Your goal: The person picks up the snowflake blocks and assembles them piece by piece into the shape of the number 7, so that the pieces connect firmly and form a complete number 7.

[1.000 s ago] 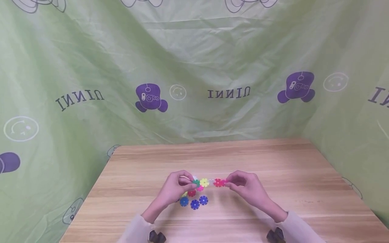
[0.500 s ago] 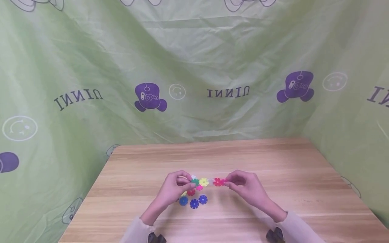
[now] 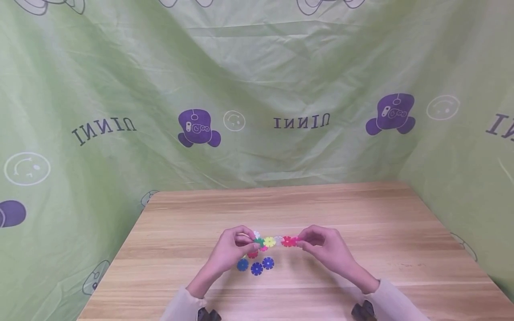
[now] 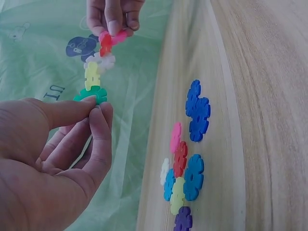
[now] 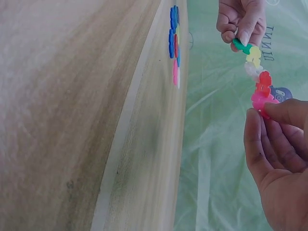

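Note:
A short chain of joined snowflake discs stretches between my two hands above the table. Its green disc (image 4: pixel 91 94) is pinched between thumb and finger of my left hand (image 3: pixel 233 247). At the other end, my right hand (image 3: pixel 327 245) pinches the pink disc (image 5: pixel 263 100). Between those ends run a yellow disc (image 3: pixel 269 241), a white disc (image 4: pixel 99 61) and a red disc (image 3: pixel 288 241). Below the chain, several loose discs lie on the tabletop, among them a dark blue disc (image 3: pixel 257 269), a lighter blue disc (image 4: pixel 193 177) and a purple disc (image 4: pixel 183 219).
The wooden table (image 3: pixel 361 214) reaches back to a green printed cloth (image 3: pixel 257 151) that hangs behind it and at both sides. The loose discs cluster left of the middle, near my left hand.
Both hands keep the chain stretched in nearly the same place. Only tiny shifts of the hands and the view show; the loose discs lie as before.

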`<state>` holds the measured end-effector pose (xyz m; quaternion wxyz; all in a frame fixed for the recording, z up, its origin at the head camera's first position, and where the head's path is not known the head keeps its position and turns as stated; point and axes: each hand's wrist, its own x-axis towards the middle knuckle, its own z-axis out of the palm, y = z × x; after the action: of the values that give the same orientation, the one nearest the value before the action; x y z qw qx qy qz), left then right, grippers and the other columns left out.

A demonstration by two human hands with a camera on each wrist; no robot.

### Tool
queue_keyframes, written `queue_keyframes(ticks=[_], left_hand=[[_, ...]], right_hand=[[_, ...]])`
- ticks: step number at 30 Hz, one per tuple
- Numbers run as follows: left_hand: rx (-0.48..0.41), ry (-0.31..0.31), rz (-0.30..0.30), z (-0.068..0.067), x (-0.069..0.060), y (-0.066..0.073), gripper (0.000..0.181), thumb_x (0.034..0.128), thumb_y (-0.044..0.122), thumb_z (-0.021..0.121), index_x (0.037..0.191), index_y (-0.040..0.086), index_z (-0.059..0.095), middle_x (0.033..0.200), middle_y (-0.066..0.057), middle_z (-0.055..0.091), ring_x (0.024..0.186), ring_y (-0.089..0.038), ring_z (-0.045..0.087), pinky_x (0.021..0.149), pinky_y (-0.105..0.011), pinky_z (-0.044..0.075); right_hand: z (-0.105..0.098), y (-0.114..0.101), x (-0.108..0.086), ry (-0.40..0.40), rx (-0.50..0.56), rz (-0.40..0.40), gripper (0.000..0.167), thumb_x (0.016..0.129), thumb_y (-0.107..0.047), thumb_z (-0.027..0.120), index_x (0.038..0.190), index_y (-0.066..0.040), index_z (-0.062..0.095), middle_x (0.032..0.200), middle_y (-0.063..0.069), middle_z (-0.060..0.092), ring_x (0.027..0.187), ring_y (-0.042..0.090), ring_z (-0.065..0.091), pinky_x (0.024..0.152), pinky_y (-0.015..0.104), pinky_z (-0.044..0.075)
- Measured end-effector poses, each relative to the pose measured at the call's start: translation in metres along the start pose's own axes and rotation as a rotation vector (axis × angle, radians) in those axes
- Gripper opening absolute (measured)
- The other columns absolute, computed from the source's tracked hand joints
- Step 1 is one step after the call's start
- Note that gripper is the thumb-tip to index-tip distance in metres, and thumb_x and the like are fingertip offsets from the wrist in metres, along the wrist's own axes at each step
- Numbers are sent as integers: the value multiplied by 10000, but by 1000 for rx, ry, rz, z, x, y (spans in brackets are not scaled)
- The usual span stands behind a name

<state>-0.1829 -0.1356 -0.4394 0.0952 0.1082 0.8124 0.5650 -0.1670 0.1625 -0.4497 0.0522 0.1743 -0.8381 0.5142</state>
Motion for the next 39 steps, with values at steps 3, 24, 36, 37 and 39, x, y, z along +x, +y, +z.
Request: queue_keyframes(ticks=[3, 24, 36, 37, 39], left_hand=[[33, -7, 31, 1, 0, -1, 180, 909, 123, 812, 1015, 59, 681, 935, -96, 828, 882, -353, 792, 741, -329, 618], [192, 35, 113, 4, -5, 2, 110, 925, 115, 785, 1033, 95, 798, 955, -80, 824, 879, -313, 789, 725, -198, 619], [247, 46, 146, 8, -6, 3, 116, 927, 99, 780, 1041, 90, 804, 948, -75, 825, 827, -178, 781, 716, -168, 606], [236, 41, 142, 9, -6, 3, 120, 927, 92, 778, 1044, 86, 804, 944, -80, 826, 831, -209, 787, 712, -175, 610], [212, 36, 128, 10, -7, 1, 126, 928, 81, 773, 1051, 80, 801, 941, -90, 828, 840, -258, 793, 713, -194, 619]], right_hand=[[0, 0, 0, -17, 23, -1, 124, 905, -110, 811, 1019, -119, 765, 978, 44, 802, 855, 47, 763, 777, 229, 643], [12, 1, -2, -63, 6, -73, 98, 943, -19, 736, 1005, -93, 718, 965, 37, 771, 866, 275, 758, 869, 230, 637], [14, 3, -2, -33, 5, -103, 99, 940, -14, 741, 1020, -70, 721, 966, 53, 778, 855, 187, 750, 893, 280, 644], [14, 3, -2, -29, 4, -105, 100, 940, -12, 742, 1020, -68, 721, 963, 52, 779, 853, 200, 751, 890, 282, 645], [13, 2, -1, -25, 0, -112, 99, 941, -14, 743, 1022, -67, 720, 962, 51, 780, 852, 215, 754, 887, 282, 646]])
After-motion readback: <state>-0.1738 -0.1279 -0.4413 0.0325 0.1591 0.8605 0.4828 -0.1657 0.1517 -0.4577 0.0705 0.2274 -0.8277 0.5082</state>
